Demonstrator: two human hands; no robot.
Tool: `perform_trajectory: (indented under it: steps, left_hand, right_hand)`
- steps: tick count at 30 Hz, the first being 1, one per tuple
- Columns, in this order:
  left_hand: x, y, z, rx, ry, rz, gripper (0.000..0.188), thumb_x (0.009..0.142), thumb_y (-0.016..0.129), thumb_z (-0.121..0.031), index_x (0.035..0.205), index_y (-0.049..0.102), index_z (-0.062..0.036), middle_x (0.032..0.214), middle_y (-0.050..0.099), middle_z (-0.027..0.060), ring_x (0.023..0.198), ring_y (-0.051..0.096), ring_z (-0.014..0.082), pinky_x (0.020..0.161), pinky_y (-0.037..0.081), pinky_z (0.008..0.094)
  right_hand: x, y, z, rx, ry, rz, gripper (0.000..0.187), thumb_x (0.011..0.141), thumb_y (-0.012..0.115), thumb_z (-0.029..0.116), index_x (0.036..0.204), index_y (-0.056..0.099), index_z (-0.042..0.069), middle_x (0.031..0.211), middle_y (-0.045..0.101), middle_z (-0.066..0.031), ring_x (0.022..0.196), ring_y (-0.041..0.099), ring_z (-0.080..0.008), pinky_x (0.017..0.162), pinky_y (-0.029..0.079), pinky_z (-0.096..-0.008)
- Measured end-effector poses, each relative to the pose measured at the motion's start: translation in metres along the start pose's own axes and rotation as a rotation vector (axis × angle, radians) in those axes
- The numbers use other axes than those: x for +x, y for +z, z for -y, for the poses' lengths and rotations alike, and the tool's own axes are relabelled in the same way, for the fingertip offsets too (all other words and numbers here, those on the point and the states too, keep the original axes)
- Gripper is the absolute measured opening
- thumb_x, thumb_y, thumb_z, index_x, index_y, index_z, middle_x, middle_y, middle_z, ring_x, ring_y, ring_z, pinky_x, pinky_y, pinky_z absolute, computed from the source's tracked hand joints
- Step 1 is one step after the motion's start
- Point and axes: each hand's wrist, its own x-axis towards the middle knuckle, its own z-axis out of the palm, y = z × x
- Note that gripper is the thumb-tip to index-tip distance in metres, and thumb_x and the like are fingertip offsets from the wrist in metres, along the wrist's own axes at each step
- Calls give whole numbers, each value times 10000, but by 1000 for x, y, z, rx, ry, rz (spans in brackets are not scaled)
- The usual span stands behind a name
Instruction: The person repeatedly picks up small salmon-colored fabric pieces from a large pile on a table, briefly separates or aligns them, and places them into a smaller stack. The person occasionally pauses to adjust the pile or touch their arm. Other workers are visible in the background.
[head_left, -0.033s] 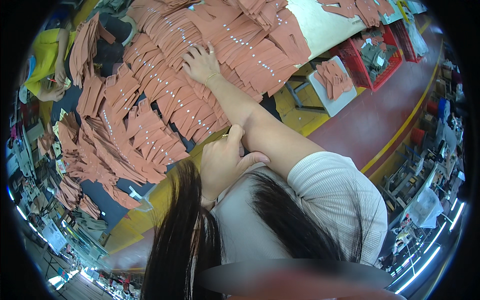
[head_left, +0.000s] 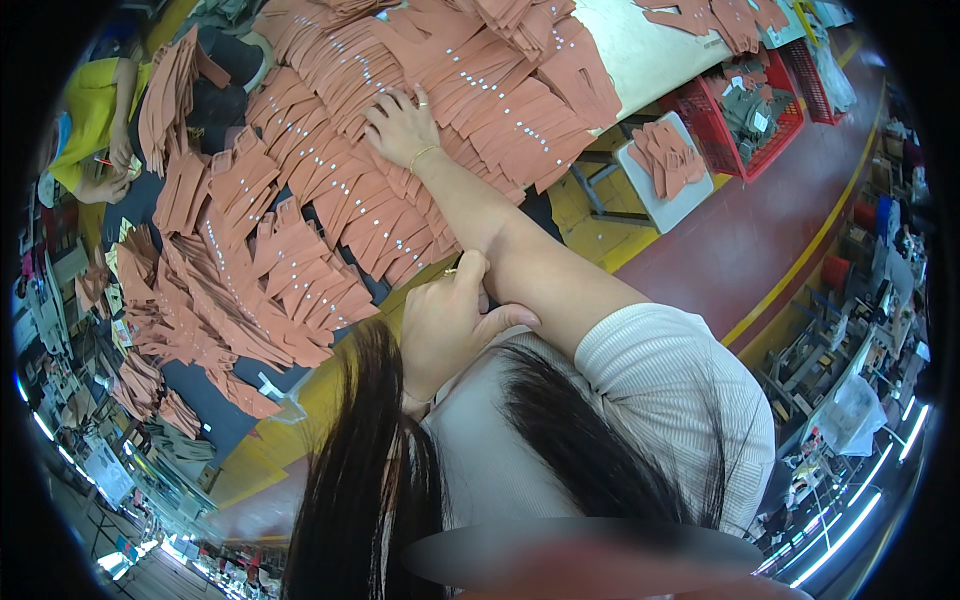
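Observation:
My right hand (head_left: 403,125) lies palm down on the overlapping rows of salmon-coloured cut fabric pieces (head_left: 340,195), fingers spread, with a ring and a thin bracelet on it. Small white stickers run in lines along the rows. Close to my body, my left hand (head_left: 445,325) is closed against the inner bend of my right arm (head_left: 540,260). Its thumb points right and its index finger, with a ring, is bent. The other fingertips are hidden, so whatever they hold does not show.
A person in a yellow-green top (head_left: 95,115) works at the far left, a pen in one hand. At right, a white stool (head_left: 690,205) bears more salmon pieces. Behind it stands a red crate (head_left: 745,165) with dark green pieces. Pale paper (head_left: 645,55) covers the table's far right.

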Motion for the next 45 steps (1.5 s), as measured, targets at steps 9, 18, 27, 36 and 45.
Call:
perform_trajectory:
  steps: [9,18,27,36,45]
  left_hand:
    - [1,0,-4,-243,37,-40,668,673,732,-543,964,473,1,558,508,60,475,492,134,463,395,243]
    - [5,-2,-2,-371,-82,89,760,667,748,-529,1057,411,28,552,475,49,495,464,123,486,370,236]
    - [7,-7,-5,-255,-98,159,1003,641,778,-481,1380,328,25,567,503,80,490,505,156,499,405,266]
    - [1,-2,-10,-205,-7,-23,715,691,748,-483,1117,491,31,534,483,76,458,485,153,471,392,271]
    - [14,14,-15,-268,-76,140,288,807,732,-263,801,577,-20,534,530,44,453,479,115,466,390,267]
  right_hand:
    - [-1,0,0,-17,12,9,272,870,528,365,1066,615,198,1220,541,-29,1243,428,-212,1065,235,-571]
    - [-1,3,-1,19,15,4,273,873,516,369,1060,613,195,1236,537,-36,1253,415,-224,1067,227,-584]
    - [0,-1,1,2,19,12,274,871,522,368,1069,613,202,1239,539,-31,1246,425,-215,1069,230,-573]
    - [-2,5,-1,17,20,-39,268,850,554,345,1060,622,194,1219,547,-31,1234,436,-207,1060,238,-574]
    - [13,-24,20,-48,30,144,292,817,593,312,1061,611,154,1131,548,-59,1151,471,-250,971,306,-597]
